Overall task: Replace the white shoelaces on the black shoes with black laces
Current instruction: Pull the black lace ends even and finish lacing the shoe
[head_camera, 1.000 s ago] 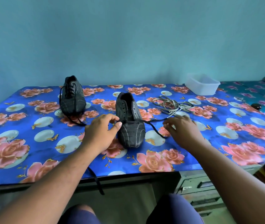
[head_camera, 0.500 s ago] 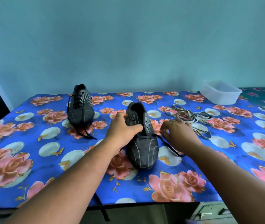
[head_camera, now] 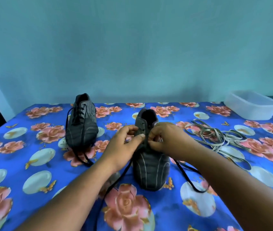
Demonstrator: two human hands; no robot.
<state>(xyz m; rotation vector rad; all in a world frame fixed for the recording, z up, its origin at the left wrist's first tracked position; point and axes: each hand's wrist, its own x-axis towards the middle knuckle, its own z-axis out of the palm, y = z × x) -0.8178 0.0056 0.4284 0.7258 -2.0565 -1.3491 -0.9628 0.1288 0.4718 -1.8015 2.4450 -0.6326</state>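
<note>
At the middle of the near shoe (head_camera: 150, 167), over its eyelet rows, both hands met with curled fingers. The left hand (head_camera: 124, 145) pinched the left edge of the shoe's upper between thumb and fingers, the thumb lying across the eyelet strip. The right hand (head_camera: 167, 139) pinched at the lacing just to the right of it, its fingertips pressed together on what looked like the black lace (head_camera: 188, 177), though the exact strand between them was too small to tell. The two hands were almost touching over the tongue. One end of that lace trailed from under the left wrist down toward the near edge of the table; the other ran out from under the right wrist, looped on the cloth to the right of the toe and passed under the right forearm. The shoe stood upright with its toe pointing toward the near side and its opening toward the wall. To the left and farther back stood the second shoe (head_camera: 82, 122), already threaded with a black lace whose ends lay loose on the cloth in front of its toe. To the right of the hands lay the white laces (head_camera: 215, 135) in a loose tangle. Beyond them, at the far right, sat a white plastic tub (head_camera: 252, 105). All rested on the blue floral tablecloth (head_camera: 32, 164).
</note>
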